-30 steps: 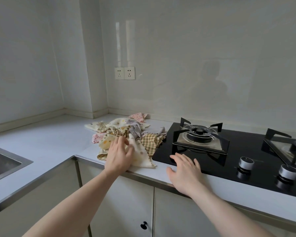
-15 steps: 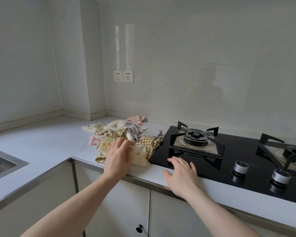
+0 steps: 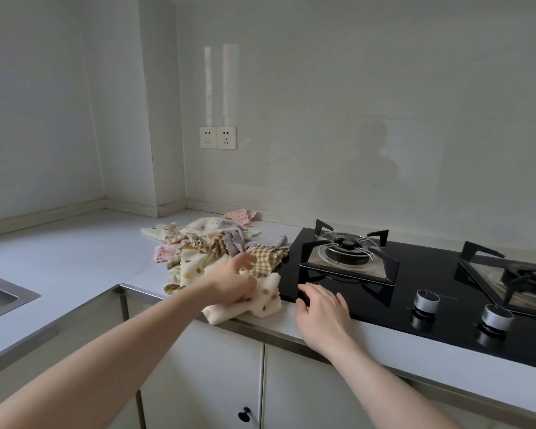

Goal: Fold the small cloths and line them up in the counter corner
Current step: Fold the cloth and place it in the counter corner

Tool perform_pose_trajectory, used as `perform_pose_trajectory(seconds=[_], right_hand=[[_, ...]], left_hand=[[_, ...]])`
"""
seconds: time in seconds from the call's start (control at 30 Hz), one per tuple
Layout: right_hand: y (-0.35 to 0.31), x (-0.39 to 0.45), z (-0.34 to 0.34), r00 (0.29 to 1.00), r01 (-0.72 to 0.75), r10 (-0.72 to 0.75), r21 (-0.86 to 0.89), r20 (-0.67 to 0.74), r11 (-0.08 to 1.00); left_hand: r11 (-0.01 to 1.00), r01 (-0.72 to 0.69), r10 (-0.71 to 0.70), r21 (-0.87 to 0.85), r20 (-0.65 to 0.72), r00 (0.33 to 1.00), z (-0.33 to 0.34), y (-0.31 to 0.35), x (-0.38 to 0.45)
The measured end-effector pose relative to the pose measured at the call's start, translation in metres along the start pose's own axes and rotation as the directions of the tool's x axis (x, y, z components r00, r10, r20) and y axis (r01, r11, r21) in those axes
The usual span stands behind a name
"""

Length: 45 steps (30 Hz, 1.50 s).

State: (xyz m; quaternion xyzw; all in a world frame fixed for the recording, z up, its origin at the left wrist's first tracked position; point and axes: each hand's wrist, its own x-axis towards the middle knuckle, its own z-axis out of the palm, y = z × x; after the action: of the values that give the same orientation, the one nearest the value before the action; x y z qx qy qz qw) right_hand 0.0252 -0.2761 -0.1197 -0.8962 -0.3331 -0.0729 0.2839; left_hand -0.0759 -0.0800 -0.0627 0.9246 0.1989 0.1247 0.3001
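Two hands: left hand [image 3: 234, 281] grips dotted cloth [image 3: 268, 300]; right hand [image 3: 321, 314] flat.

Two burners [image 3: 347, 247], two knobs [image 3: 427, 301], two sockets [image 3: 218, 137].

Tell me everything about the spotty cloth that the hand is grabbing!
The cream polka-dot cloth looks soft, with brown and yellowish dots. It lies crumpled at the counter's front edge, one corner hanging slightly over, just in front of the cloth pile and beside the black gas hob. The left hand grips it from above; the right hand stays off it.
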Motion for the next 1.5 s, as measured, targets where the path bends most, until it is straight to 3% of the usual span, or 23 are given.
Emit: perform_pose_trajectory(seconds=[0.07,0.17,0.27,0.33,0.43,0.53,0.73,0.87,1.03,1.3,1.5], right_hand=[[0.001,0.0,0.0,1.0,0.002,-0.002,0.008,-0.005,1.0],[0.001,0.0,0.0,1.0,0.002,-0.002,0.031,-0.014,1.0],[0.0,-0.003,-0.003,1.0,-0.008,0.01,0.073,-0.027,0.997],[0.002,-0.007,-0.008,0.998,-0.049,0.058,0.214,-0.034,0.976],[0.004,-0.014,-0.022,0.991,-0.112,0.136,0.49,-0.014,0.864],[0.003,-0.014,-0.042,0.994,-0.106,0.098,0.603,0.046,0.791],[-0.009,-0.02,-0.119,0.995,0.097,-0.092,0.624,-0.041,0.776],[-0.013,-0.016,-0.167,0.985,0.172,-0.159,0.573,-0.072,0.801],[-0.011,-0.02,-0.203,0.98,0.157,-0.197,0.49,0.029,0.857],[-0.014,-0.031,-0.215,0.943,-0.005,-0.198,0.607,0.268,0.795],[-0.008,-0.031,-0.208,0.951,-0.05,-0.137,0.577,0.276,0.815]], left_hand=[[0.982,0.001,-0.028,0.19,0.14,0.99,-0.006,0.006,0.002],[0.924,-0.08,0.035,0.375,0.125,0.992,-0.012,0.012,0.002],[0.912,-0.142,0.163,0.384,-0.022,0.986,-0.018,0.016,-0.001],[0.922,-0.186,0.231,0.339,-0.096,0.968,-0.023,0.023,-0.005],[0.912,-0.254,0.312,0.324,-0.144,0.939,-0.035,0.041,-0.017],[0.894,-0.316,0.384,0.317,-0.179,0.906,-0.051,0.066,-0.031],[0.853,-0.487,0.519,0.185,-0.22,0.826,-0.072,0.123,-0.054],[0.822,-0.545,0.568,0.163,-0.164,0.807,-0.082,0.156,-0.062],[0.799,-0.591,0.595,0.109,-0.007,0.804,-0.088,0.18,-0.067],[0.816,-0.576,0.569,0.047,0.114,0.814,-0.085,0.193,-0.077],[0.749,-0.621,0.621,0.228,0.084,0.779,-0.08,0.188,-0.074]])
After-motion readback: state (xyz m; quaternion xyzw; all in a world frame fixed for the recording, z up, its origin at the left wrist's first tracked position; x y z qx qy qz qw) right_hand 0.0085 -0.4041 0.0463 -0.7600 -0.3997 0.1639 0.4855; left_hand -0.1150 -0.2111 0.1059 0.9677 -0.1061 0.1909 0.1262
